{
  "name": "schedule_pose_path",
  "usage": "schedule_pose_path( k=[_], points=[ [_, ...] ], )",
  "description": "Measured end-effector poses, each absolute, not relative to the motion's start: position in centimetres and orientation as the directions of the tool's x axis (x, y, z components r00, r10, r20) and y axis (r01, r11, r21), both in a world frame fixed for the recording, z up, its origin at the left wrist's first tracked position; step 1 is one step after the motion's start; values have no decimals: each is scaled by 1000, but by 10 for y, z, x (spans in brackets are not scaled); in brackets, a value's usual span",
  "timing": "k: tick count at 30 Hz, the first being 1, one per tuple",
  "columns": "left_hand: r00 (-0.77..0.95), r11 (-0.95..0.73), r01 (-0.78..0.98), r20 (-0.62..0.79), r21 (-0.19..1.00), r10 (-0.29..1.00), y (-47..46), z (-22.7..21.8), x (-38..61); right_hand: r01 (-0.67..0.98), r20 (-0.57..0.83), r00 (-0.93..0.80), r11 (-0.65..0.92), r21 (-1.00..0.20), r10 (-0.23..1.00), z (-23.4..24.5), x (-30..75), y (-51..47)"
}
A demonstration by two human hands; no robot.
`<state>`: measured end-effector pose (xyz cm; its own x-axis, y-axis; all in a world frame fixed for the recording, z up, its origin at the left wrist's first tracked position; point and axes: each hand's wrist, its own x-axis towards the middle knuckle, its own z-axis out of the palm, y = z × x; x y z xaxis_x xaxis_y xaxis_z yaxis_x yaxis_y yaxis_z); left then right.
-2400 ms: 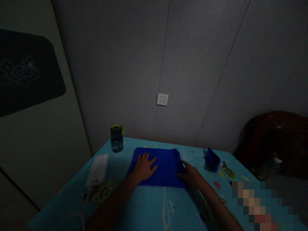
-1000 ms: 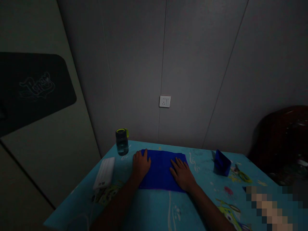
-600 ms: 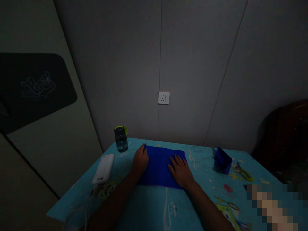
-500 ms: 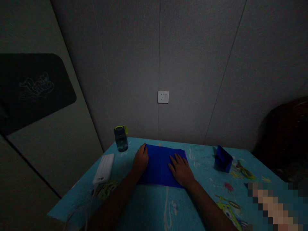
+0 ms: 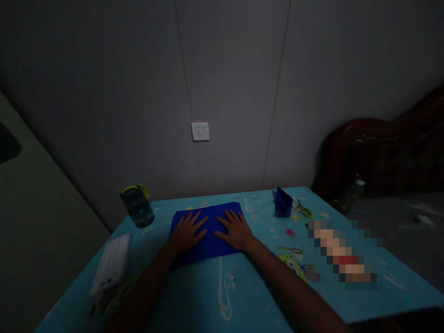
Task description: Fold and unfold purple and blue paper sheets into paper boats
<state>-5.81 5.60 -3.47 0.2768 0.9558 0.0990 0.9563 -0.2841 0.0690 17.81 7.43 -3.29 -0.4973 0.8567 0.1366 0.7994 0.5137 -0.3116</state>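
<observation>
Head view: The blue sheet (image 5: pixel 207 243) lies flat on the bench (image 5: pixel 194 296). The left hand (image 5: pixel 186 235) rests palm down on the sheet's left half, the right hand (image 5: pixel 237 231) on its right half. Both of the 2 grips are released, fingers spread, with a strip of sheet between them. A narrow band of bench separates the sheet's far edge from the wall (image 5: pixel 232 92); wider room extends on the sheet's near side.

Left of the sheet, a white oblong block (image 5: pixel 111 263) with a ribbed face lies near the bench edge; beyond its far left corner is a translucent cylindrical bottle (image 5: pixel 138 208) with a yellow-green rim. Well right of the sheet stands an angular folded blue piece (image 5: pixel 283 203).

Sheet: thin, matt, four-sided; material cannot be determined. Bench top: light blue, scroll-printed.
</observation>
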Motion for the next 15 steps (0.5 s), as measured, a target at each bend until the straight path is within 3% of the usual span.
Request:
schedule_pose_path(
  k=[3,6,8,11,15],
  points=[
    [158,-156,987,113,-22,981,53,-35,-58,806,176,-445,478,-348,878,-32,179,72],
    [-16,59,986,271,-154,962,46,-33,-61,839,286,-278,377,-392,917,-30,183,71],
    [-96,171,970,371,-174,924,41,-30,-65,860,308,-169,293,-417,936,-30,187,70],
    [-149,193,976,340,-100,929,37,-30,-73,865,296,-78,212,-454,952,-31,193,71],
    [-151,101,977,279,186,948,43,-36,-76,803,270,-88,229,-551,959,-36,199,76]
  ],
)
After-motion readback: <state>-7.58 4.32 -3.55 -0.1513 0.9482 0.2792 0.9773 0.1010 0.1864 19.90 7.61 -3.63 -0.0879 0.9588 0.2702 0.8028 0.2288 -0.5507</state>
